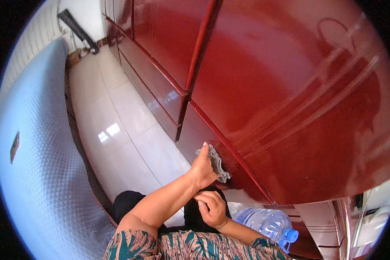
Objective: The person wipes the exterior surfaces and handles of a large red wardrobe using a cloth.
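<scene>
My left hand [202, 171] presses a grey cloth [219, 164] against the dark red lower panel [238, 173] of a glossy wooden cabinet [281, 108]. Its thumb points up along the cloth's edge, and the other fingers are mostly hidden behind the hand and cloth. Below it, my right hand [213, 209] rests by my dark-clad knee [195, 216]. The fingers of that hand are loosely curled, with nothing visible in them.
A large clear water bottle [264, 222] with a blue cap lies to the right of my right forearm. At the left stands a bed or mattress with a light blue quilted cover [43, 143]. Between bed and cabinet runs a white tiled floor [112, 117]. A long black object [78, 30] leans in the far corner.
</scene>
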The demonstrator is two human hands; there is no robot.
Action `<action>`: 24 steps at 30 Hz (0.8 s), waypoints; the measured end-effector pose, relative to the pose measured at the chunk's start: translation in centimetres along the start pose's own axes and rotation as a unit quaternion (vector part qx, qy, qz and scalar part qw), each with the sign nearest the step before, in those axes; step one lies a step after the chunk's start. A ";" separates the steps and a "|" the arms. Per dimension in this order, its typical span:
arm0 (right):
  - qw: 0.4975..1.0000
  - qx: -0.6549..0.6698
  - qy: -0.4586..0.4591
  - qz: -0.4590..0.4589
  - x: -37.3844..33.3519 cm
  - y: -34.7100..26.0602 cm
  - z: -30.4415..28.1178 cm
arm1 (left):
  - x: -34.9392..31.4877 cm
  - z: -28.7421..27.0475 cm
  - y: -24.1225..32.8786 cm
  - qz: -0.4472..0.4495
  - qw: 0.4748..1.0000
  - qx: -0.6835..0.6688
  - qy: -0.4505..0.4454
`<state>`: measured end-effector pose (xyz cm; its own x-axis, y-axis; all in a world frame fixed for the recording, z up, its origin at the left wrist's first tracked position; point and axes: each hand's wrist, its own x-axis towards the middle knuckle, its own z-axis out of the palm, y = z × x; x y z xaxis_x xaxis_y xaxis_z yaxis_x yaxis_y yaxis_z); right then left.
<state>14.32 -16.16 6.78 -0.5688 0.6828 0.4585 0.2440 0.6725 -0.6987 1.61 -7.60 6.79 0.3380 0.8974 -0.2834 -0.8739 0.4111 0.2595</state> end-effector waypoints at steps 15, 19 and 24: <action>0.953 0.197 0.032 0.228 5.3 3.3 -2.8 | -4.8 4.0 4.6 -0.028 0.870 0.475 0.130; 0.942 0.278 0.000 0.187 7.4 2.9 -1.2 | -6.2 1.9 5.1 0.030 0.910 0.395 0.123; 0.930 0.333 0.017 0.156 5.6 2.5 -2.7 | -9.5 -3.2 6.2 0.027 0.922 0.361 0.141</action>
<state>13.93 -9.89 9.06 -0.5242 0.8309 0.1866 -0.1540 0.1230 -0.9804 -8.13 -14.11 8.16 0.1079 0.8846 -0.4538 -0.3929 0.4572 0.7979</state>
